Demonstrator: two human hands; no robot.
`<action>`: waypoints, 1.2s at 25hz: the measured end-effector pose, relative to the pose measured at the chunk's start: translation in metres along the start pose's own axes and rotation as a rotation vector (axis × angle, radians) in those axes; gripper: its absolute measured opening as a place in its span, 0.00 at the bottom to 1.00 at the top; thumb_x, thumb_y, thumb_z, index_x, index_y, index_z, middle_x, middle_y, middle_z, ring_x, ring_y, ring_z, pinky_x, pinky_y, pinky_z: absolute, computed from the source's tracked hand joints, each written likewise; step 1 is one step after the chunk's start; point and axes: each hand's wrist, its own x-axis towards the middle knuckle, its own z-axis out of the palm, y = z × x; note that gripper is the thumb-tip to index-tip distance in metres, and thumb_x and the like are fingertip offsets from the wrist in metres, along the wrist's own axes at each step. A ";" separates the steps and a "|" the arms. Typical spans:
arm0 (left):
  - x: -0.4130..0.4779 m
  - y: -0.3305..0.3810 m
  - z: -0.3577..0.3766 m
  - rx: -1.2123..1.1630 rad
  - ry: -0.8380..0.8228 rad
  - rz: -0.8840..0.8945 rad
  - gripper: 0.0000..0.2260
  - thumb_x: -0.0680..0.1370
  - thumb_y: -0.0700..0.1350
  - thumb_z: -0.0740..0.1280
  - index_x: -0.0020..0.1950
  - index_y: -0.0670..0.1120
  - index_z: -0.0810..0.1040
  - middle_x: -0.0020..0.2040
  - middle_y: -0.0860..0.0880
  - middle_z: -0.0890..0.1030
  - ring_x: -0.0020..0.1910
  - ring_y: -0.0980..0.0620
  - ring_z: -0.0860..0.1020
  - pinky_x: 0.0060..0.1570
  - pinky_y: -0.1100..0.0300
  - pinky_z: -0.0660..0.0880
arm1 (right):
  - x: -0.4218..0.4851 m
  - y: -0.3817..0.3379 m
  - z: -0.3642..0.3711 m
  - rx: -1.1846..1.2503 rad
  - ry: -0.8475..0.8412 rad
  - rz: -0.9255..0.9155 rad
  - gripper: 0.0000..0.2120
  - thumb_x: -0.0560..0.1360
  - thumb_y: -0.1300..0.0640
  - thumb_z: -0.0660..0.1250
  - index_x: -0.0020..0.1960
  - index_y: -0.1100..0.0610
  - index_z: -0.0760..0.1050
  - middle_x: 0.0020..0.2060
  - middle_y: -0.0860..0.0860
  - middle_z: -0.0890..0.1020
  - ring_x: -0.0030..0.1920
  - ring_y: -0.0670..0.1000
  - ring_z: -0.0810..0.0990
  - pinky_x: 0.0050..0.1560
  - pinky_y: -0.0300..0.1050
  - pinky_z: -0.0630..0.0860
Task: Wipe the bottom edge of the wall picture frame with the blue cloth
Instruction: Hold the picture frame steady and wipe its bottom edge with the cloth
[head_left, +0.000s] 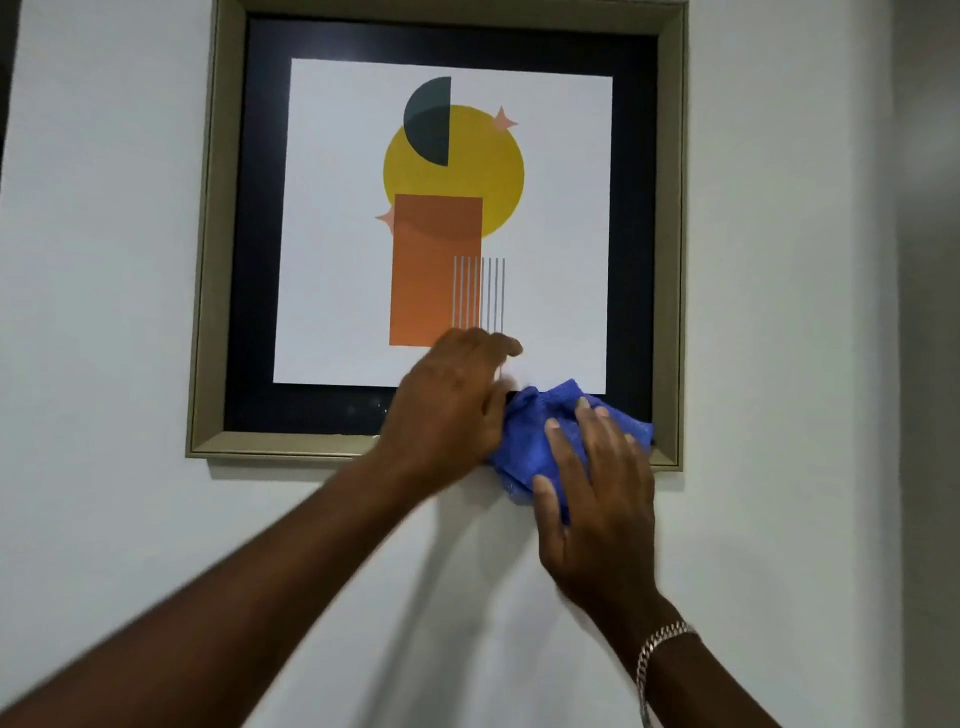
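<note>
One cloth (524, 441) under right hand (597, 493), left hand (447, 405)

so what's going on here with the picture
A person presses a bunched blue cloth against the bottom edge of the gold-framed wall picture, near its right corner, with the right hand laid flat over it. The left hand meets the cloth's left end; blur hides whether it grips.

A bunched blue cloth (540, 441) lies against the gold-framed picture frame's (283, 446) bottom edge.
</note>
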 end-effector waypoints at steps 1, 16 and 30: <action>0.005 -0.013 -0.007 0.092 0.028 0.118 0.12 0.74 0.37 0.66 0.57 0.40 0.79 0.52 0.41 0.83 0.52 0.41 0.79 0.52 0.49 0.77 | -0.008 -0.002 0.000 0.004 -0.012 0.042 0.25 0.80 0.46 0.58 0.71 0.59 0.71 0.73 0.60 0.69 0.76 0.60 0.63 0.76 0.62 0.61; 0.048 -0.133 -0.043 0.711 -0.247 0.558 0.31 0.80 0.60 0.44 0.80 0.47 0.47 0.81 0.44 0.50 0.81 0.45 0.48 0.78 0.40 0.50 | 0.022 -0.045 0.044 -0.134 0.204 0.387 0.24 0.82 0.41 0.50 0.73 0.49 0.68 0.73 0.55 0.70 0.75 0.57 0.64 0.76 0.60 0.52; 0.046 -0.154 -0.051 0.655 -0.246 0.670 0.33 0.80 0.61 0.46 0.80 0.45 0.45 0.82 0.44 0.49 0.81 0.46 0.47 0.78 0.42 0.50 | 0.001 -0.030 0.049 -0.194 0.215 0.096 0.23 0.82 0.42 0.52 0.71 0.50 0.69 0.71 0.54 0.74 0.73 0.55 0.68 0.78 0.58 0.50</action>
